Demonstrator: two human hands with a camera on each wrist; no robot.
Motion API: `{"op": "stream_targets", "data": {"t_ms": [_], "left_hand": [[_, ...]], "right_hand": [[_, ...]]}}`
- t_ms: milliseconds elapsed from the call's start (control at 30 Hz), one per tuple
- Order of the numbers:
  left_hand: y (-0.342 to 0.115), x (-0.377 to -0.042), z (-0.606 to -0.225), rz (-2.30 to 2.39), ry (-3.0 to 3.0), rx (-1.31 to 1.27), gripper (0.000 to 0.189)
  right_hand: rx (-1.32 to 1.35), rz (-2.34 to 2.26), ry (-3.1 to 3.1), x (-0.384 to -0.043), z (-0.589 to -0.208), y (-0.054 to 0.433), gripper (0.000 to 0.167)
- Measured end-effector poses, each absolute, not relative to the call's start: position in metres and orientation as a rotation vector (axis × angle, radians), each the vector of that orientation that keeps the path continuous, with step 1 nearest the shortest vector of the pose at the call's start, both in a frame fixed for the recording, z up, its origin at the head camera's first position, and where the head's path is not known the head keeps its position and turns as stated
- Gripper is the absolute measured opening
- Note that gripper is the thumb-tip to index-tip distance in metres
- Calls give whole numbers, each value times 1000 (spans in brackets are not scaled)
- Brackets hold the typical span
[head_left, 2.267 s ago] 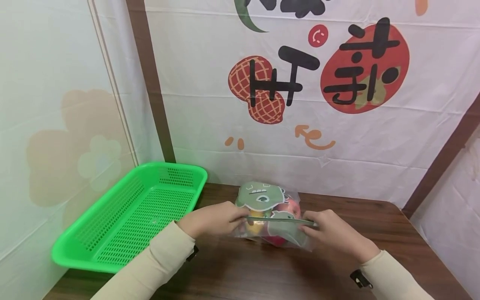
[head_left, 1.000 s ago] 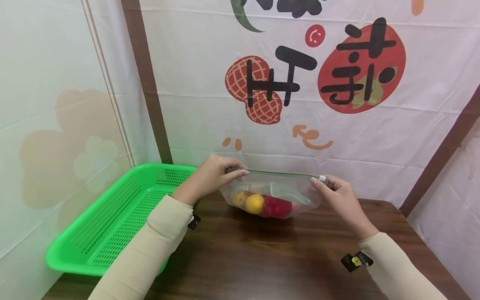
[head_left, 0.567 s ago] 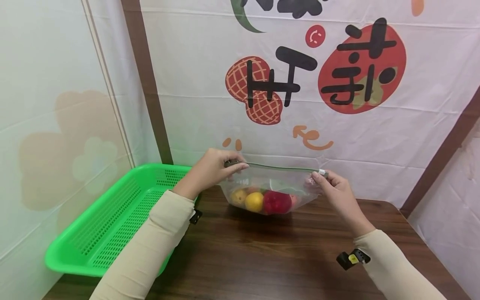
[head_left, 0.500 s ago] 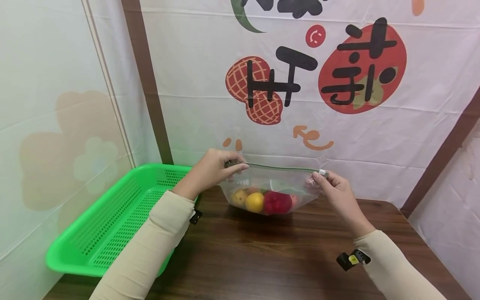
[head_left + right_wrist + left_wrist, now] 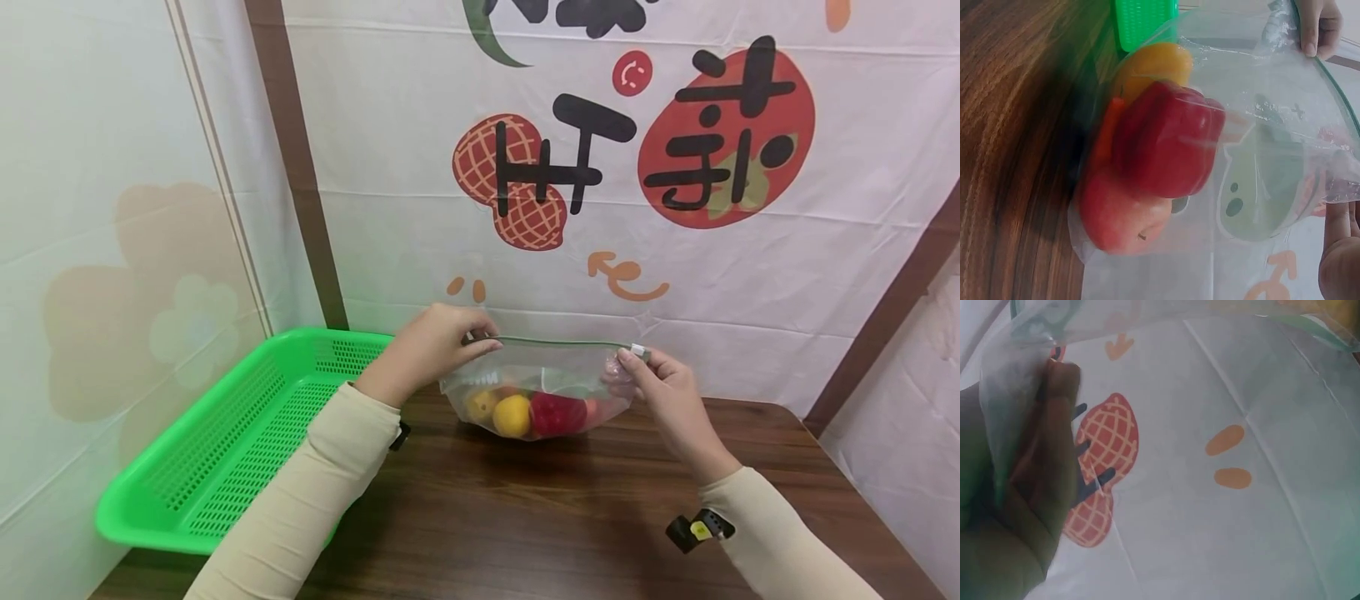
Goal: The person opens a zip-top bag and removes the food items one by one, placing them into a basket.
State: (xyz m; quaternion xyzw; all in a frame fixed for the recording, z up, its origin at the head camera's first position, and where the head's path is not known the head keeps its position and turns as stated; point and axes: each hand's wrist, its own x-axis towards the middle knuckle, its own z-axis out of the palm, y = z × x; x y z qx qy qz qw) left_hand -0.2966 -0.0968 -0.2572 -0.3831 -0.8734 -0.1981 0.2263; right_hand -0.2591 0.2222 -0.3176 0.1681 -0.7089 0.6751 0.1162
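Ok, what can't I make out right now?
Head: part of the green basket, behind the left sleeve.
Left wrist: a yellow-orange patch, cut off at the upper right corner.
Right wrist: the full shape of the orange item, partly behind the red pepper; the rest of the right hand, cut off by the right edge.

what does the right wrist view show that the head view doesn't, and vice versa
Only the right wrist view: the stem of the apple and the dark spots on the green cartoon print.

Only the head view: the beige sleeves and black wrist straps.

Both: the clear bag, the red pepper inside it, the left hand, the right hand, the table and the green basket.
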Motion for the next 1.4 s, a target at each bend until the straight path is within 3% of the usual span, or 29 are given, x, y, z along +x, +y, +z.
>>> {"op": "stream_targets", "data": {"t_ms": [267,867,1400], "left_hand": [[-80,-287,-259,-319,-2329,-895,11],[-27,-297,-272,-575,-2286,-1073,16],[19,-299,-278,-685,-2196,-1235,17]], "right_hand": [[454,1989,-2056,-257,-320,218,40],[426,1969,-2106,-248,-327,210,37],[572,2054,-1989,-244,-333,210,38]]}}
